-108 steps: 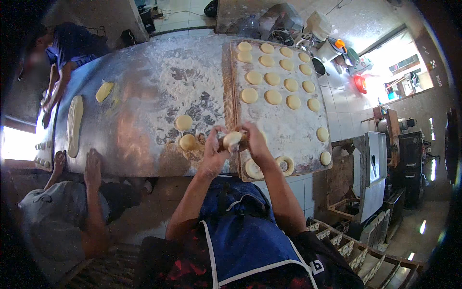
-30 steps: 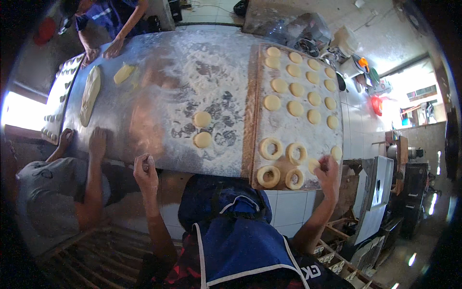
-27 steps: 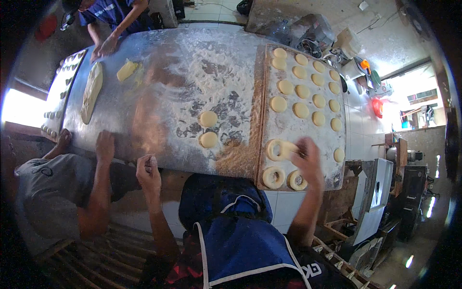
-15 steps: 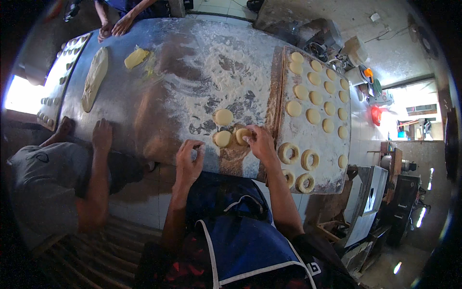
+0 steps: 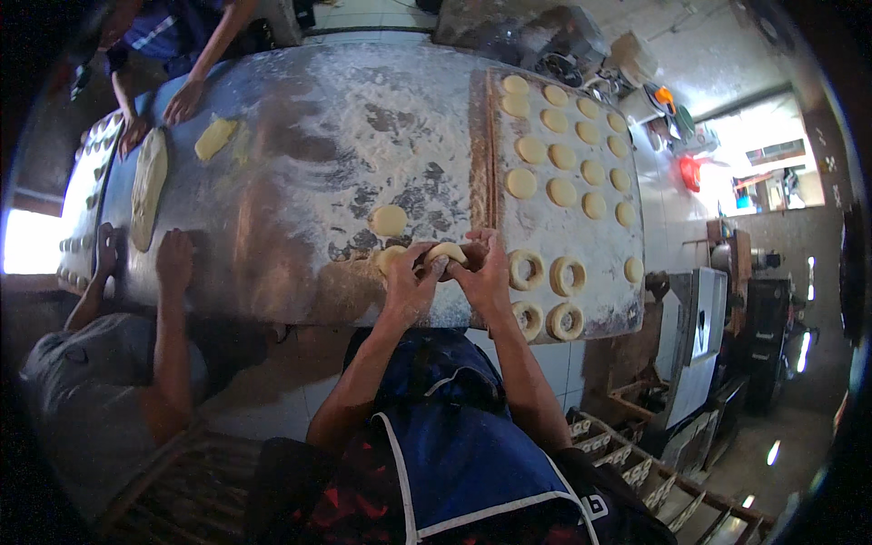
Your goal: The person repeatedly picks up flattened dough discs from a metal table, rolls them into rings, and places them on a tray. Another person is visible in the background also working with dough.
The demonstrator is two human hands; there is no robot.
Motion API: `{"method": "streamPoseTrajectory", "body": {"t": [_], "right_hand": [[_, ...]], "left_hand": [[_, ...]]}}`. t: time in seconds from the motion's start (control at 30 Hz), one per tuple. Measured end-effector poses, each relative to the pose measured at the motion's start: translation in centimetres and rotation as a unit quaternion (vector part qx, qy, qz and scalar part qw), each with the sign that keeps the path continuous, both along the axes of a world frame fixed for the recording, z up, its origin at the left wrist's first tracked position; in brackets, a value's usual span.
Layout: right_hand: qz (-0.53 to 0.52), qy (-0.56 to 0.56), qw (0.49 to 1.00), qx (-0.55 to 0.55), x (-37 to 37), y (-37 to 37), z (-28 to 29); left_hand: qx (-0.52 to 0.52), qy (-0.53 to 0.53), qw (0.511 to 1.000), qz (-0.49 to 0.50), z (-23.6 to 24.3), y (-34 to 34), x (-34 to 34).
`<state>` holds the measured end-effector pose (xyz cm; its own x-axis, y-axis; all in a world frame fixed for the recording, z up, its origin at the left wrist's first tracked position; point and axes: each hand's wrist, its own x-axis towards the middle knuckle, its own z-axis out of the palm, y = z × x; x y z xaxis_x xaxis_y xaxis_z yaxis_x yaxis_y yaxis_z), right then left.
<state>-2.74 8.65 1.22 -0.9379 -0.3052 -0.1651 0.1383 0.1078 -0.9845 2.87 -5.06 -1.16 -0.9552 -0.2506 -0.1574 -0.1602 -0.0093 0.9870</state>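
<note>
1. Left hand and right hand together grasp one curved dough piece over the metal table's near edge.
2. It looks light, soft, easily torn; gentle fingertips around its rim should suit.
3. From it, dough rings lie toward 3–4 o'clock on a floured board.
4. Bright opening: between 2 and 3.

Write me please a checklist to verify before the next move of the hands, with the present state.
1. Dough piece held by both left hand and right hand: ok.
2. Hole fully through it: cannot tell, fingers hide part.
3. Bare space on the floured board: ok, between the dough rings and the lone round at right.
4. Left hand clear of the nearer dough round: cannot tell, they overlap in view.
5. Co-worker's hand away from this dough: ok.
</note>
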Motion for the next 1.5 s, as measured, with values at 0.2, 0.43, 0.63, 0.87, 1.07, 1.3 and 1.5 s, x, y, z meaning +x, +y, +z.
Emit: {"method": "streamPoseTrajectory", "body": {"t": [0.2, 0.43, 0.63, 0.87, 1.07, 1.3, 1.5], "right_hand": [[0.105, -0.035, 0.992, -0.055, -0.2, 2.7, 3.2], [0.019, -0.057, 0.994, 0.088, -2.6, 6.5, 2.4], [-0.034, -0.117, 0.987, -0.109, -0.8, 10.9, 2.6], [-0.056, 0.11, 0.991, 0.054, 0.5, 15.4, 3.0], [-0.077, 0.065, 0.994, 0.035, 1.7, 20.4, 1.7], [-0.082, 0.116, 0.985, 0.101, 2.8, 26.6, 3.7], [-0.147, 0.115, 0.96, 0.209, 2.7, 29.3, 3.8]], "left_hand": [[0.418, 0.048, 0.905, 0.058, 0.2, 3.3, -0.9], [0.263, 0.041, 0.964, -0.004, 3.2, 6.9, -1.8], [0.052, 0.116, 0.992, 0.001, 3.3, 11.6, -3.3], [0.298, 0.024, 0.945, 0.131, 1.7, 18.8, -4.3], [0.07, 0.046, 0.996, 0.043, 1.8, 23.4, -3.6], [-0.345, 0.286, 0.893, -0.036, 0.9, 27.9, -4.2], [-0.083, 0.053, 0.985, -0.142, 0.8, 31.3, -4.7]]}}
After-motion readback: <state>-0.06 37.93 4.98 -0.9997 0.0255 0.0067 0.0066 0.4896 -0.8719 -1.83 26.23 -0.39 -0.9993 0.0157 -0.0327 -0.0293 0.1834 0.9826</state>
